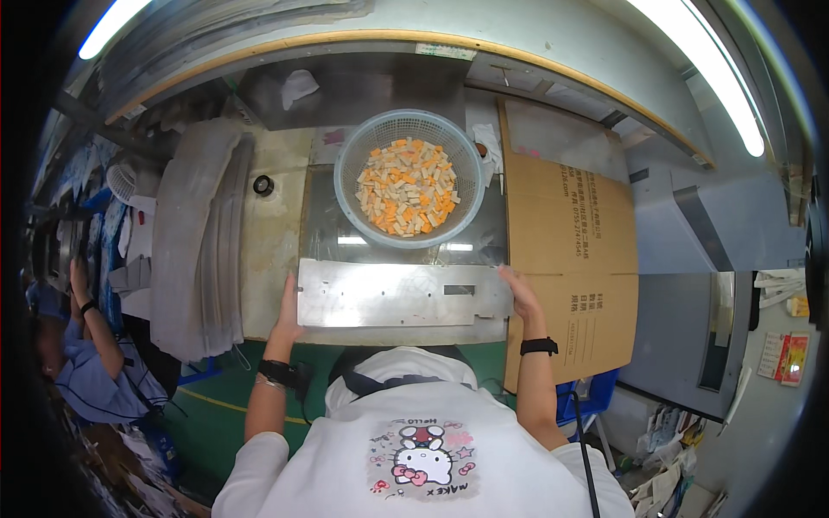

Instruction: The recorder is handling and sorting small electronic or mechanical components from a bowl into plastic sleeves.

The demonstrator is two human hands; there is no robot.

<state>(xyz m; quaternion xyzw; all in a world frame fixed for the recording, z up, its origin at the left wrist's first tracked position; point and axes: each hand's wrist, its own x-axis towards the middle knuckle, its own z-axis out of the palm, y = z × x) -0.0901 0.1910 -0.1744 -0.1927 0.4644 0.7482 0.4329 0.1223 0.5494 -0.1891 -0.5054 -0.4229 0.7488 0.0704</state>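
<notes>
A flat silver metal plate (380, 295) with small holes and a rectangular slot lies level in front of me, above the near edge of the table. My left hand (287, 308) grips its left end, the fingers pointing away from me along the edge. At the opposite end, my right hand (522, 296) holds the plate near its far right corner. The undersides of both grips are hidden. Just beyond the plate stands a round grey-blue plastic basket (349, 203), holding many small orange and beige blocks (408, 187).
Flattened cardboard (566, 250) covers the table's right side. Stacked greyish sheets (192, 250) lie on the left, near a small round black object (263, 185). White cloths (298, 86) rest farther back, under a wood-edged shelf (345, 39). Another person (104, 363) works at far left.
</notes>
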